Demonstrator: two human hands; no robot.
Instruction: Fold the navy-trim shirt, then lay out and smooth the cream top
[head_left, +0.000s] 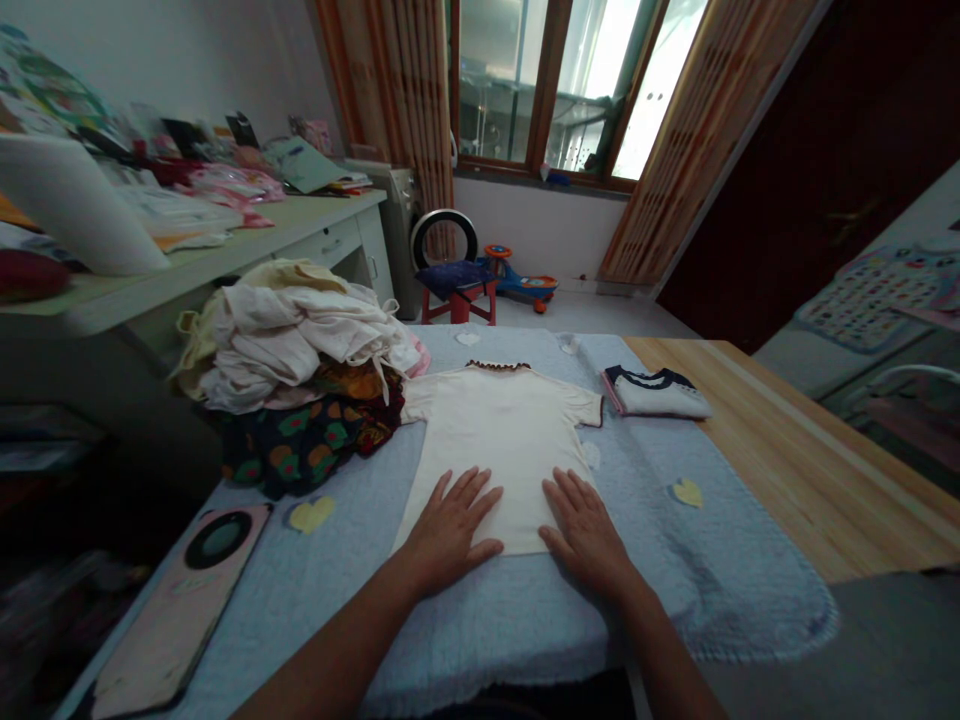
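Observation:
A cream short-sleeved shirt with a dark ruffled collar and dark sleeve trim lies spread flat on a light blue cloth, its hem towards me. On its lower left part rests my left hand, palm down with the fingers spread. My right hand lies flat in the same way on the lower right part, fingers apart. Neither hand grips the fabric. Beyond the shirt's right sleeve sits a folded garment stack, white with a navy neckline.
A heap of clothes rises at the left, touching the shirt's left sleeve. In front of it lies a pink phone-like case. Bare wooden tabletop shows at the right. A cluttered desk, red stool and ride-on toy stand behind.

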